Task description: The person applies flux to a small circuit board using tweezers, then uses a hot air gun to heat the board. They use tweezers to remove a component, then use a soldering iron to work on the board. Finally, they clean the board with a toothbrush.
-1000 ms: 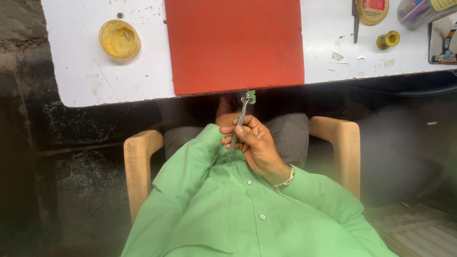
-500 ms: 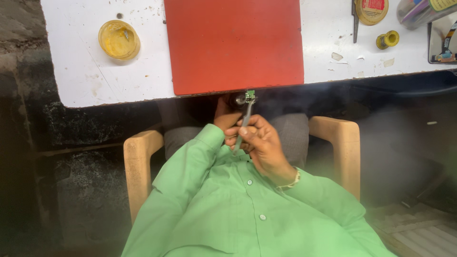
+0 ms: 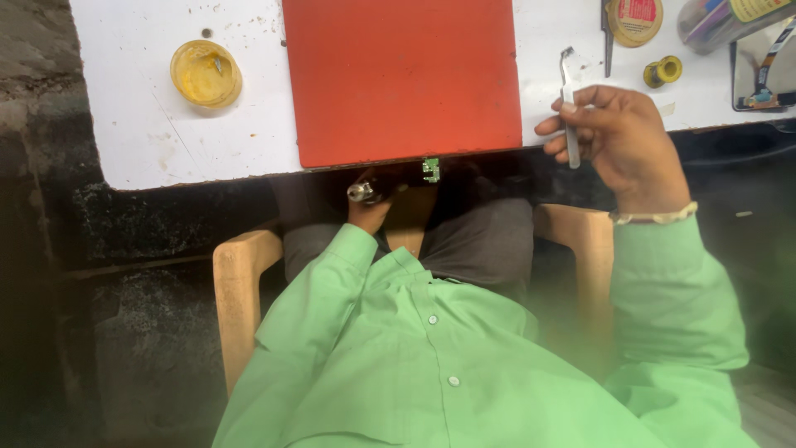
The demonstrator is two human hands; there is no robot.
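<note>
Thumb and fingertips [image 3: 564, 108] of the right hand [image 3: 618, 137] press together around a pair of slim metal tweezers [image 3: 569, 104], whose bent tip points away from the person, above the white table [image 3: 141, 133]. The hand is raised over the table's near edge, just to the right of the red mat [image 3: 402, 75], and a pale beaded bracelet [image 3: 655, 217] circles its wrist.

Below the mat's near edge, in the shadow under the table, the left hand [image 3: 369, 207] curls around a small silvery part [image 3: 361, 193]; how the fingers lie on it cannot be made out. A small green circuit board [image 3: 430, 168] shows just beneath the mat's near edge, to the right of that hand; whether the hand holds it cannot be told.

Both arms wear the sleeves of a bright green buttoned shirt [image 3: 431, 365]. The person sits in a tan wooden chair [image 3: 236, 290], its arms showing on either side of the lap.

To the left of the mat a round yellow tin [image 3: 206, 73] sits open on the table. To the mat's right, past the raised hand, lie a small spool with a yellow rim [image 3: 663, 71], a round tin with a red-and-yellow lid [image 3: 634, 18] at the far edge, and a clear container of pens [image 3: 730, 17] toward the corner.
</note>
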